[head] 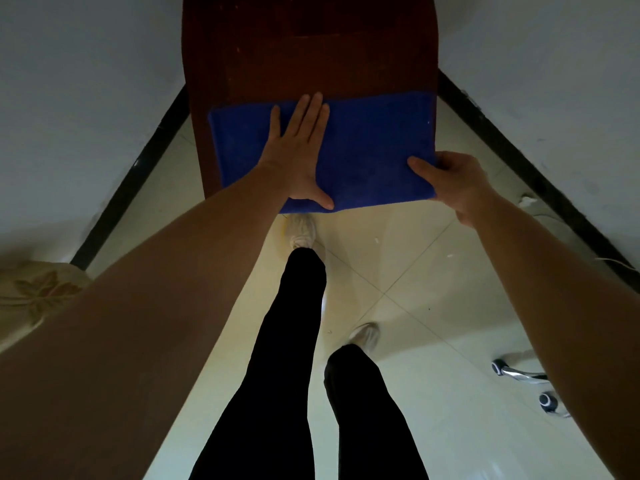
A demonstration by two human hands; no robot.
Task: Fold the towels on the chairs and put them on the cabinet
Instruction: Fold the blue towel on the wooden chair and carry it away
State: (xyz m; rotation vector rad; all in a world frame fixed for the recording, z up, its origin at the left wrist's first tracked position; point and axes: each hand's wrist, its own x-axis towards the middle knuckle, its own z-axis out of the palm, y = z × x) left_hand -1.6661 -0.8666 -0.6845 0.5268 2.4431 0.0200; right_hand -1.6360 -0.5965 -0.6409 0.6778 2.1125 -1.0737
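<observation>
A folded blue towel (374,147) is laid flat on the near end of a dark wooden cabinet (311,46). It is pressed down by the left hand (301,154), which is laid flat with its fingers straight. Its near right corner is pinched by the right hand (450,181), with the thumb on top.

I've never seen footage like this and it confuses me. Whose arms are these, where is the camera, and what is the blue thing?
There is no machine here. A person wears one camera on the head, so you look down along their own arms. A folded blue towel lies on a dark wooden top, probably the cabinet. The left hand lies flat on the towel, fingers straight. The right hand grips the towel's near right corner. Below are the person's legs and a tiled floor.
</observation>
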